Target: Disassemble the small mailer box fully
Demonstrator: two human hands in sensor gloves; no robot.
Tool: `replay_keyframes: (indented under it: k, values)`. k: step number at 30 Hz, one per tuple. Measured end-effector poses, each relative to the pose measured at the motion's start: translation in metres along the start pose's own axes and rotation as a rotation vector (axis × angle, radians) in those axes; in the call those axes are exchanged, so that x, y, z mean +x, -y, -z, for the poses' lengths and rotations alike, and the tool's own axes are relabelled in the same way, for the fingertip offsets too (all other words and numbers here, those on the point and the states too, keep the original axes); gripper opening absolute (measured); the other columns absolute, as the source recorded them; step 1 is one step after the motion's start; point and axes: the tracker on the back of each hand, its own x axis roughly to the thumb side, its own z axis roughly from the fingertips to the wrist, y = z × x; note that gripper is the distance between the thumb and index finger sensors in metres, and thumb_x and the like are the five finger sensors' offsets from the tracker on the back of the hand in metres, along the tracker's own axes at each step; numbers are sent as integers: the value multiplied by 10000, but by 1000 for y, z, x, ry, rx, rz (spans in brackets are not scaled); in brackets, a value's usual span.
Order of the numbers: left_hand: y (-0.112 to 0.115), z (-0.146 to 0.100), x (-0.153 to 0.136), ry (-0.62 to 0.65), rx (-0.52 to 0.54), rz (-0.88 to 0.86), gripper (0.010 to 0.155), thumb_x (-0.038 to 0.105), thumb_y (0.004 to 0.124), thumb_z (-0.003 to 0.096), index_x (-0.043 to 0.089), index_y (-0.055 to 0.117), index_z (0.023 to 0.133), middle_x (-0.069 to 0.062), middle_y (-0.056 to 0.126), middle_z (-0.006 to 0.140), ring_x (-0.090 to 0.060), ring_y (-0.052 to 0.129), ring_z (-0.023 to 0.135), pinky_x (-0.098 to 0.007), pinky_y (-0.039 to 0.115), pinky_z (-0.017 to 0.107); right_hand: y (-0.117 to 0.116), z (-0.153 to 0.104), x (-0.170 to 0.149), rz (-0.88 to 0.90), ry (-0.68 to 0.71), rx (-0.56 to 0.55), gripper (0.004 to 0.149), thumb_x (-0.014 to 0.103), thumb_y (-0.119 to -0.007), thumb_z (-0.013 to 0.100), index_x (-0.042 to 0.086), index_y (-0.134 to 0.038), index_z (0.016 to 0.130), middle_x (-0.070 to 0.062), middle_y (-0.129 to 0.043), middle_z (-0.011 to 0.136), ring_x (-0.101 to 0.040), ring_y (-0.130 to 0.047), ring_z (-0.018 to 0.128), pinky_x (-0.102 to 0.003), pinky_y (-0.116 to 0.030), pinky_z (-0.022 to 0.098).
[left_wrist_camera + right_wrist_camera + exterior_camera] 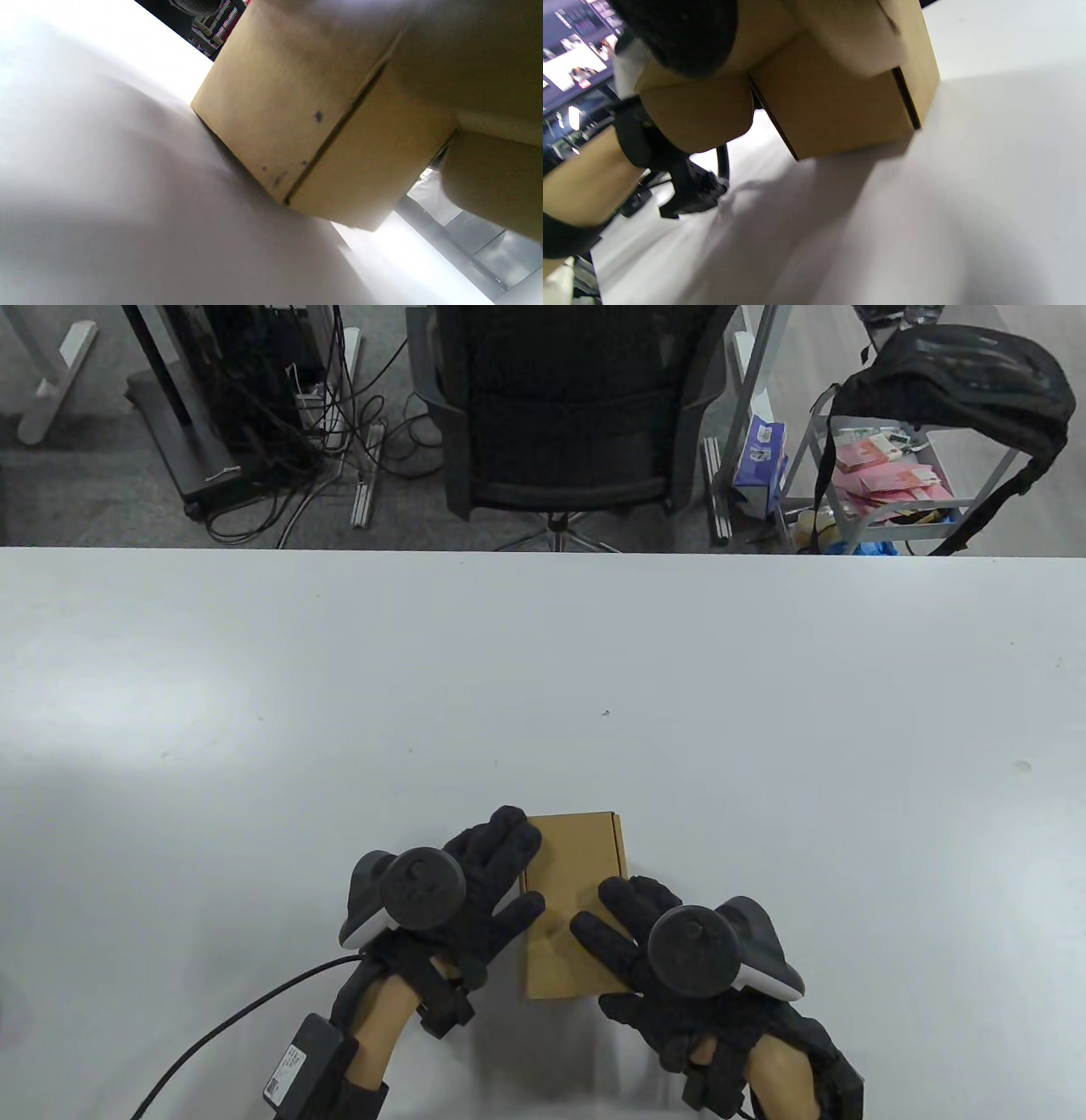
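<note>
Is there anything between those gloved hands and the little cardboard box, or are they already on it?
Nothing visible stands between them. The left hand lies against the left side of the mailer box, and the right hand rests on its top near the right edge. The box sits closed on the white table.

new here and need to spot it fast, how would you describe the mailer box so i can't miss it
Find the white table below the black office chair. At its near edge, between the left hand and right hand, sits the mailer box: the only brown cardboard thing there, small, rectangular, closed.
</note>
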Motion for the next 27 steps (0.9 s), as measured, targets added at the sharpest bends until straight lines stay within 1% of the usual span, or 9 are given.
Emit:
replay_keyframes:
  k: [1,2,5,13,17,19,23,25,27]
  values:
    - [2,-1,0,-8,-16,23,727,627,628,468,350,390,1097,85,224,1203,-425,383,1084,-655,358,760,3,-1,1,0,-5,-44,565,355,-721,402,267,-572,940,-112,-541,1047,-442,-326,1018,-654,-267,725]
    - [3,-1,-1,-7,-30,44,725,638,599,473,370,353,1099,97,188,1200,-419,379,1087,-649,364,762,5,-2,1,-16,-12,-65,567,346,-727,398,263,-572,937,-112,-577,1033,-460,-385,1005,-656,-294,724]
    - [3,-2,-1,-14,-18,10,720,627,618,471,372,368,1096,106,195,1197,-414,376,1087,-648,360,762,12,-8,-1,-59,-48,-143,575,321,-733,398,264,-554,941,-106,-536,1051,-453,-463,992,-659,-352,721]
    - [4,-2,-2,-28,-43,-16,711,627,610,476,398,338,1091,132,139,1191,-405,338,1095,-645,343,765,28,-24,-7,-205,-239,-406,601,290,-747,404,303,-514,958,-92,-371,1100,-443,-367,1021,-649,-305,740]
    - [4,-2,-2,-31,-47,-7,701,621,595,478,404,333,1090,132,131,1189,-406,341,1094,-644,343,765,15,-20,10,-489,-279,-567,653,311,-744,411,357,-414,972,-26,-256,1120,-400,-308,1050,-636,-275,762]
    - [5,-2,-2,-31,-49,-3,697,618,587,479,405,328,1091,131,126,1189,-406,341,1093,-644,343,764,3,-14,26,-661,-251,-606,681,321,-744,410,385,-368,973,16,-237,1125,-366,-307,1064,-625,-278,773]
    - [5,-3,-1,-32,-48,19,695,616,572,479,403,324,1092,126,122,1189,-409,343,1091,-643,343,764,-16,0,48,-802,-196,-633,695,320,-723,416,422,-312,967,30,-238,1123,-347,-347,1060,-620,-299,770]
    - [6,-3,0,-35,-47,30,696,617,565,479,401,319,1094,124,118,1190,-413,345,1089,-644,342,763,-21,9,57,-798,-153,-600,684,341,-703,414,416,-309,968,54,-336,1118,-323,-470,1043,-619,-352,766]
    - [7,-4,0,-39,-46,40,698,618,556,477,401,311,1093,123,114,1189,-412,345,1089,-643,344,763,-22,16,61,-682,-122,-558,685,379,-699,411,408,-306,971,41,-388,1106,-323,-523,1014,-620,-355,763]
